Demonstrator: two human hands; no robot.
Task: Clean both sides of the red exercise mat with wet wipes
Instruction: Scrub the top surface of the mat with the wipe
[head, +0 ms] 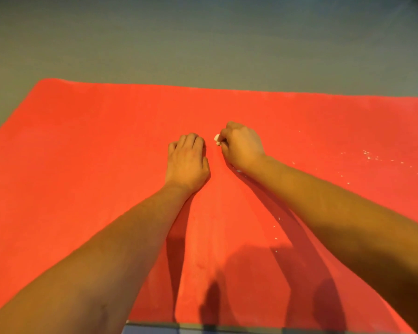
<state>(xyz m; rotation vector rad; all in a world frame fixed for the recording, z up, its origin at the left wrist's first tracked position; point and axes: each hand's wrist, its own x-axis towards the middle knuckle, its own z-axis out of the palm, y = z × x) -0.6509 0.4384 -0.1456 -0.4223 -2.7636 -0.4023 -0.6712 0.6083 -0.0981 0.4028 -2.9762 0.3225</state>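
Spread flat on the grey floor (203, 44): red exercise mat (82, 153). Fills most of the view, runs out past the right side, shows its far long edge as a straight line.

About at the mat's middle: left hand (187, 160). Rests palm down on the red surface, wrist low. Bends the fingers loosely, tips tucked toward the mat. Holds nothing that can be seen.

Just beside it, toward the mat's right end and slightly nearer the far edge: right hand (241, 145). Curls into a fist and grips a small white wad, apparently a balled wet wipe (217, 140). Lets only a bit of the wad poke out on the thumb side, in the gap between the two hands. Sits low over the mat; cannot tell whether the wad itself touches the surface.

Farther toward the mat's right end: white crumbs (367, 155), scattered loosely, with a thinner trail of specks beside the right forearm.

Along the mat's near edge: a blue and dark strip (155, 330), too little in view to identify.
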